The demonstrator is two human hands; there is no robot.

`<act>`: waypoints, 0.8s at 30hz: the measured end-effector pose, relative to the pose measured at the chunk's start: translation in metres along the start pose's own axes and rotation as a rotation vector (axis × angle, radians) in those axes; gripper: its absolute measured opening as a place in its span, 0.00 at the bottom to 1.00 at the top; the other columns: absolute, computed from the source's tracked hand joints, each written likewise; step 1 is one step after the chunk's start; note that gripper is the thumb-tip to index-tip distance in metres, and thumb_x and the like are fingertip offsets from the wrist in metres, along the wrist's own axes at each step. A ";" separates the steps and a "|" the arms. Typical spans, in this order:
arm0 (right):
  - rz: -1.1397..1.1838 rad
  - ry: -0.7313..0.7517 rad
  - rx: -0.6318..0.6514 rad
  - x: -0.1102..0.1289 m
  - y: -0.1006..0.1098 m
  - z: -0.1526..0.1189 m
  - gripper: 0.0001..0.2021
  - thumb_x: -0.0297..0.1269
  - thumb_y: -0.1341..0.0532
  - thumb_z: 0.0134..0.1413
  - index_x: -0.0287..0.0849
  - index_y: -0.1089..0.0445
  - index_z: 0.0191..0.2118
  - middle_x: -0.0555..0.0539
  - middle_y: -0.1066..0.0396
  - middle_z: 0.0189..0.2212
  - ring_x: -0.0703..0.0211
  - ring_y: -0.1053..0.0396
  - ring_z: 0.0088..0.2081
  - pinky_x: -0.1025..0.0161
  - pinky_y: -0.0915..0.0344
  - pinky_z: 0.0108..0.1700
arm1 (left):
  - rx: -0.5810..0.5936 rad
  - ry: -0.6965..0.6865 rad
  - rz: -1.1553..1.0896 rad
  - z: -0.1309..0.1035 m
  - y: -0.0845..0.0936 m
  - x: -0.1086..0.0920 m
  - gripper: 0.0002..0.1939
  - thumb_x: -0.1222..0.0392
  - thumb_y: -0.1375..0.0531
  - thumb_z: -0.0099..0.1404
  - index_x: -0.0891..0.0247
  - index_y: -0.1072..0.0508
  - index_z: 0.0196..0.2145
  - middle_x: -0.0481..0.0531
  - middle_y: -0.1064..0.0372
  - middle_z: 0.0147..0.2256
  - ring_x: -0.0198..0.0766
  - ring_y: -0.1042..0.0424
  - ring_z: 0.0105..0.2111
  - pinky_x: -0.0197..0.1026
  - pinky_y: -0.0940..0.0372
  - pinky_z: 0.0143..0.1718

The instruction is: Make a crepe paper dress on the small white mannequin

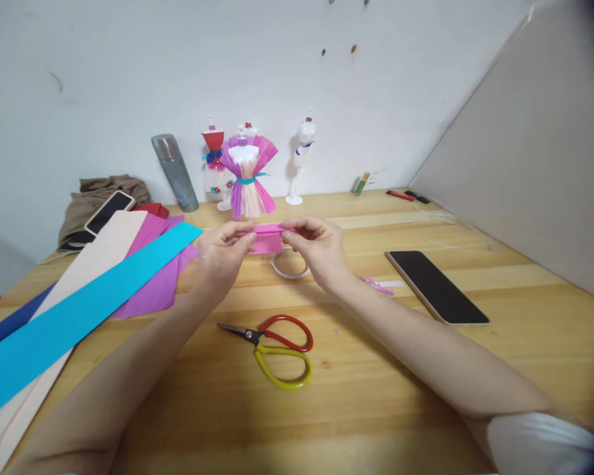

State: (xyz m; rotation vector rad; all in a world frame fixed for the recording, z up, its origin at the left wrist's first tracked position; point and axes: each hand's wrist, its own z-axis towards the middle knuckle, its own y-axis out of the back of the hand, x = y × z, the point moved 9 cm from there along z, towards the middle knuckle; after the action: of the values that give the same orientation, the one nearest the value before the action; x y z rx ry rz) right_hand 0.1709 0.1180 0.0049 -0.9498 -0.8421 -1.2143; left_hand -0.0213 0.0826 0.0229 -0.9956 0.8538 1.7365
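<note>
A small strip of bright pink crepe paper (pixel 267 243) is stretched between my two hands, with a fold along its top edge. My left hand (pixel 226 252) pinches its left end between thumb and fingers. At the other end, my right hand (pixel 317 249) grips the paper the same way. Just below the strip lies a white ring (pixel 291 274), perhaps a roll of tape, partly hidden by the paper and my right hand. Nearer to me are scissors (pixel 267 346) with one red and one yellow handle, blades pointing left.
Blue, cream and purple paper sheets (pixel 103 297) cover the left side. Small dress-form figures (pixel 245 171) and a grey flask (pixel 175 173) stand by the wall. A phone (pixel 436 287) lies at right, pink scraps (pixel 376 285) beside my forearm. Another phone (pixel 109 212) leans on brown cloth (pixel 106 188).
</note>
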 end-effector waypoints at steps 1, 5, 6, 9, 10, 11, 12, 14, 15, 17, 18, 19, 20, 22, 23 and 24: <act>-0.004 0.000 -0.001 0.000 0.000 0.000 0.06 0.37 0.29 0.42 0.45 0.20 0.30 0.50 0.22 0.27 0.60 0.29 0.29 0.59 0.31 0.36 | 0.001 0.001 -0.005 0.000 0.000 0.000 0.13 0.52 0.29 0.52 0.61 0.18 0.33 0.50 0.21 0.27 0.38 0.21 0.25 0.39 0.25 0.30; -0.010 -0.001 -0.001 0.001 0.000 0.000 0.06 0.37 0.29 0.42 0.45 0.20 0.30 0.50 0.23 0.26 0.60 0.29 0.28 0.59 0.31 0.36 | 0.007 -0.008 -0.001 0.000 -0.001 -0.001 0.11 0.53 0.30 0.54 0.62 0.18 0.32 0.49 0.22 0.25 0.38 0.22 0.24 0.38 0.25 0.29; -0.005 -0.002 0.000 0.001 0.000 0.000 0.06 0.37 0.29 0.42 0.45 0.21 0.30 0.50 0.23 0.25 0.60 0.29 0.28 0.59 0.31 0.35 | 0.007 -0.011 -0.002 0.000 -0.002 -0.001 0.10 0.54 0.30 0.54 0.62 0.18 0.32 0.49 0.22 0.25 0.37 0.23 0.24 0.38 0.25 0.29; 0.005 -0.012 0.002 0.000 0.000 0.001 0.05 0.37 0.29 0.41 0.45 0.21 0.29 0.51 0.23 0.24 0.60 0.30 0.27 0.60 0.32 0.34 | 0.003 -0.009 -0.012 0.000 -0.002 -0.001 0.09 0.54 0.31 0.54 0.61 0.18 0.31 0.48 0.23 0.24 0.37 0.24 0.23 0.38 0.26 0.27; 0.005 -0.017 0.002 -0.001 0.000 0.001 0.05 0.37 0.29 0.41 0.45 0.21 0.29 0.51 0.23 0.24 0.61 0.30 0.27 0.60 0.32 0.33 | 0.004 -0.005 -0.012 0.000 -0.002 0.000 0.10 0.53 0.31 0.53 0.61 0.18 0.31 0.48 0.23 0.24 0.37 0.24 0.23 0.38 0.27 0.27; 0.005 -0.022 0.002 -0.002 0.000 0.002 0.05 0.37 0.29 0.41 0.45 0.21 0.29 0.51 0.23 0.24 0.61 0.30 0.26 0.60 0.32 0.33 | 0.008 -0.002 -0.008 0.000 -0.003 0.000 0.10 0.53 0.30 0.53 0.61 0.18 0.30 0.48 0.24 0.23 0.37 0.24 0.23 0.38 0.27 0.28; 0.005 -0.024 0.003 -0.003 0.000 0.002 0.05 0.37 0.29 0.41 0.45 0.21 0.29 0.51 0.24 0.23 0.61 0.31 0.26 0.60 0.33 0.33 | 0.013 0.003 -0.005 0.000 -0.004 0.000 0.11 0.52 0.30 0.52 0.61 0.19 0.30 0.48 0.24 0.23 0.37 0.24 0.23 0.38 0.27 0.28; -0.003 -0.028 0.006 -0.004 0.000 0.002 0.06 0.37 0.29 0.41 0.44 0.21 0.29 0.52 0.25 0.23 0.62 0.32 0.26 0.61 0.34 0.32 | 0.027 0.011 0.002 0.000 -0.005 0.001 0.12 0.51 0.30 0.52 0.62 0.19 0.29 0.49 0.25 0.23 0.37 0.25 0.23 0.38 0.27 0.28; -0.010 -0.030 0.009 -0.004 0.000 0.002 0.06 0.37 0.29 0.41 0.44 0.21 0.30 0.52 0.26 0.22 0.62 0.33 0.25 0.61 0.35 0.31 | 0.032 0.012 0.006 0.000 -0.005 0.001 0.11 0.51 0.30 0.53 0.61 0.19 0.29 0.49 0.24 0.24 0.37 0.25 0.23 0.38 0.28 0.27; -0.021 -0.035 0.014 -0.004 0.000 0.002 0.07 0.38 0.29 0.42 0.44 0.22 0.30 0.52 0.27 0.22 0.62 0.33 0.24 0.61 0.35 0.30 | 0.042 0.008 0.014 0.000 -0.005 0.002 0.09 0.53 0.31 0.54 0.61 0.19 0.29 0.49 0.23 0.25 0.36 0.26 0.23 0.37 0.29 0.27; -0.018 -0.035 0.017 -0.004 0.000 0.002 0.07 0.38 0.29 0.41 0.44 0.22 0.30 0.52 0.27 0.21 0.62 0.33 0.24 0.61 0.35 0.30 | 0.047 0.004 0.017 0.000 -0.005 0.002 0.08 0.54 0.32 0.55 0.61 0.19 0.29 0.49 0.23 0.26 0.35 0.26 0.23 0.37 0.30 0.26; -0.012 -0.035 0.019 -0.004 0.000 0.002 0.07 0.38 0.29 0.41 0.44 0.22 0.30 0.52 0.27 0.22 0.62 0.33 0.24 0.61 0.35 0.30 | 0.051 -0.001 0.019 0.000 -0.005 0.002 0.07 0.55 0.33 0.55 0.61 0.19 0.29 0.49 0.23 0.25 0.35 0.27 0.23 0.36 0.31 0.26; -0.004 -0.036 0.021 -0.004 -0.001 0.002 0.07 0.38 0.29 0.41 0.44 0.22 0.30 0.52 0.27 0.22 0.62 0.33 0.24 0.61 0.34 0.30 | 0.056 -0.007 0.022 0.000 -0.005 0.002 0.06 0.56 0.33 0.55 0.61 0.19 0.29 0.48 0.24 0.25 0.35 0.27 0.23 0.36 0.32 0.26; 0.013 -0.041 0.024 -0.004 -0.002 0.001 0.07 0.38 0.29 0.40 0.44 0.23 0.29 0.52 0.26 0.21 0.61 0.32 0.24 0.61 0.34 0.29 | 0.075 -0.018 0.027 0.000 -0.006 0.003 0.06 0.57 0.34 0.56 0.61 0.19 0.29 0.49 0.24 0.25 0.35 0.28 0.24 0.35 0.33 0.25; 0.019 -0.045 0.024 -0.005 -0.002 0.001 0.07 0.38 0.29 0.40 0.44 0.23 0.29 0.52 0.27 0.21 0.62 0.33 0.24 0.61 0.34 0.29 | 0.086 -0.024 0.031 0.000 -0.007 0.003 0.06 0.57 0.35 0.57 0.61 0.20 0.29 0.49 0.24 0.25 0.35 0.28 0.24 0.35 0.34 0.25; 0.023 -0.049 0.025 -0.005 -0.002 0.001 0.07 0.38 0.29 0.40 0.44 0.22 0.29 0.53 0.27 0.21 0.62 0.33 0.23 0.62 0.35 0.28 | 0.095 -0.027 0.041 -0.001 -0.008 0.003 0.06 0.57 0.35 0.57 0.61 0.20 0.29 0.49 0.25 0.25 0.34 0.29 0.24 0.35 0.35 0.25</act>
State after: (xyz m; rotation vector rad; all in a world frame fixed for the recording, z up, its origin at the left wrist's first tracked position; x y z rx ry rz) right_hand 0.1676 0.1203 0.0008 -0.9699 -0.8808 -1.1618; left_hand -0.0147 0.0859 0.0187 -0.8955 0.9356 1.7237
